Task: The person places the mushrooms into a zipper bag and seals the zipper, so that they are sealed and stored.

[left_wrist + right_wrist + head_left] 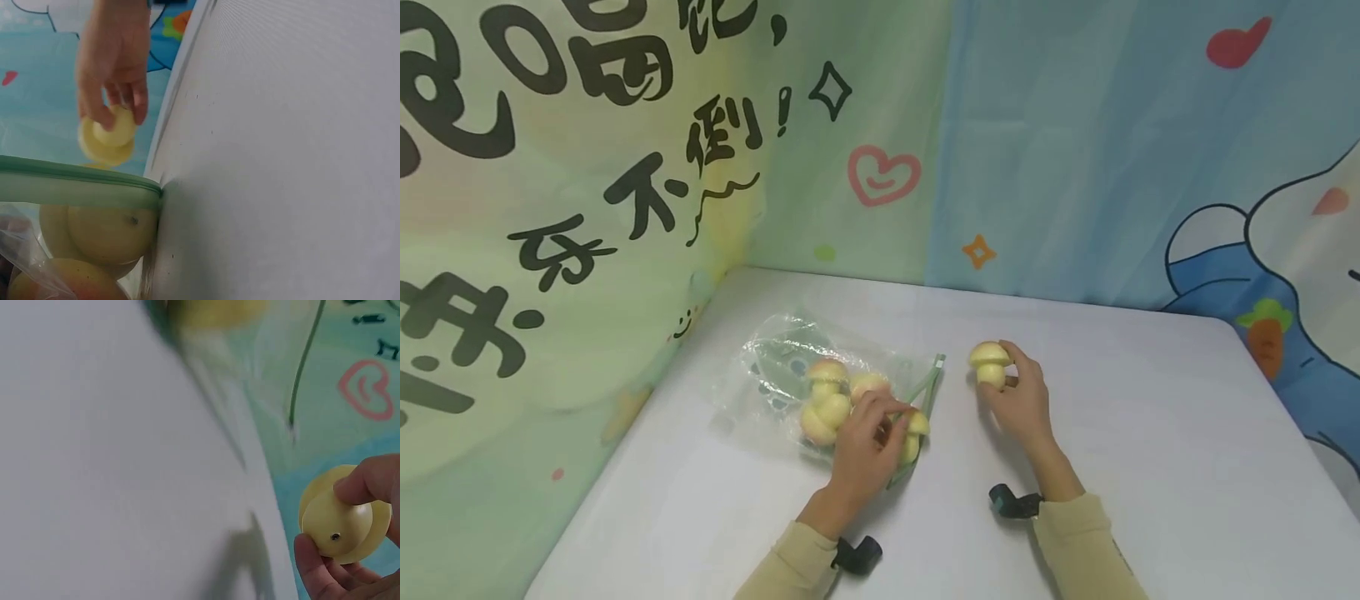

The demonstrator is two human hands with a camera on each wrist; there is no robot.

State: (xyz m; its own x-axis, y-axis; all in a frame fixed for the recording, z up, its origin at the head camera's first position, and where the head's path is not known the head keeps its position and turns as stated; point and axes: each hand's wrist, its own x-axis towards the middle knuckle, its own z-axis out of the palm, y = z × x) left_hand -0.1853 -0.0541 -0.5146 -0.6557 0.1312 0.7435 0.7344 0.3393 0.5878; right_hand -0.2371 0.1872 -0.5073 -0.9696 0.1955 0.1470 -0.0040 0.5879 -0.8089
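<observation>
In the head view my right hand (1018, 400) holds a yellow toy mushroom (990, 357) above the table, cap upward. Thumb and fingers wrap its stem, and the right wrist view shows the stem's round base (337, 525) with a small dark hole. My left hand (868, 437) lies over the mouth of a clear zip bag (775, 350), fingers curled at its plastic. Beside those fingertips is another mushroom (916, 425), at the bag's green-edged opening (81, 181). More mushrooms, with pinkish caps (820, 425), lie inside the bag, partly behind the left hand.
A white table (1150, 433) spreads under both hands. Printed cloth (1037, 167) hangs behind it and along its left side. Black wrist cameras (859, 556) sit on both wrists, close over the tabletop.
</observation>
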